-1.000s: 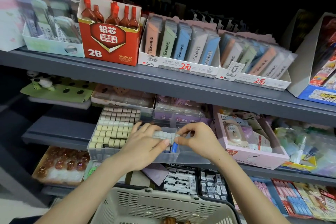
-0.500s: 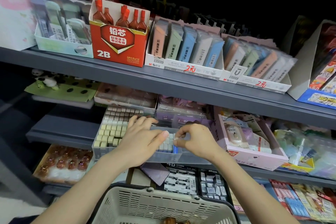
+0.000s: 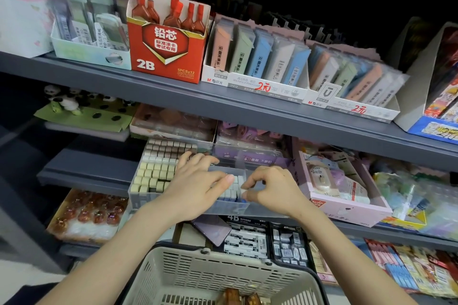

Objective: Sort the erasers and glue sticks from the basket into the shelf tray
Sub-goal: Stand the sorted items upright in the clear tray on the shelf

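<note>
Erasers (image 3: 233,189): steadying them with flat left hand (image 3: 198,188), pinching blue stick (image 3: 244,202) at right hand's (image 3: 272,188) fingertips, pushing it lower than before into shelf tray (image 3: 223,207). Nearly in.

Red 2B lead box (image 3: 166,49) on upper shelf (image 3: 173,96)

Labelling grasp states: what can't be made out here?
Head view: whether the right hand pinches anything; its curled fingers hide that.
Head view: middle of the clear plastic shelf tray; left hand covers it.
Head view: contents of the beige slatted basket; bottom edge cuts them off.
</note>
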Demonstrator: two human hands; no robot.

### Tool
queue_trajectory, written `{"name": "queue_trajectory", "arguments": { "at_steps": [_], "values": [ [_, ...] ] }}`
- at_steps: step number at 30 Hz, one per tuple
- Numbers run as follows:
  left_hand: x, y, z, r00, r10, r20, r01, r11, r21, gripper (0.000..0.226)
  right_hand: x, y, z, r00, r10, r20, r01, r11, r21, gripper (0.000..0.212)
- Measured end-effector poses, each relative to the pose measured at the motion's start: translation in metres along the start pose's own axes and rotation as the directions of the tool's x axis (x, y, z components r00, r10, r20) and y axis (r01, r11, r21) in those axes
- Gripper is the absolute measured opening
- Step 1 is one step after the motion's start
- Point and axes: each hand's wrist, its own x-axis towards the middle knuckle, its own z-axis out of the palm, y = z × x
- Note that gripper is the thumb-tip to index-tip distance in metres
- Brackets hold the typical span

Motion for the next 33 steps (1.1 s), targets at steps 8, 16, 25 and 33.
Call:
{"name": "queue_trajectory", "arguments": {
  "at_steps": [8,16,25,33],
  "values": [
    [-0.001,-0.002,0.003,1.000,0.008,-0.007,-0.007,1.000,0.017,0.117,0.012,-0.007,-0.006,0.955,0.235,0.181,-0.253,0.964,0.085,0.016],
    [0.000,0.000,0.005,1.000,0.025,-0.013,-0.025,1.000,0.002,0.113,0.012,0.006,-0.012,0.927,0.077,0.368,-0.105,0.993,0.057,0.014],
    [-0.002,-0.006,0.025,0.985,0.082,0.152,-0.101,0.987,0.121,0.085,0.027,-0.003,-0.011,0.910,0.151,0.386,-0.206,0.973,0.105,0.015],
    [-0.002,-0.010,0.037,0.993,0.105,0.048,-0.114,0.961,0.253,0.043,0.023,0.009,-0.014,0.882,0.006,0.471,-0.017,1.000,0.020,0.034]
  ]
}}
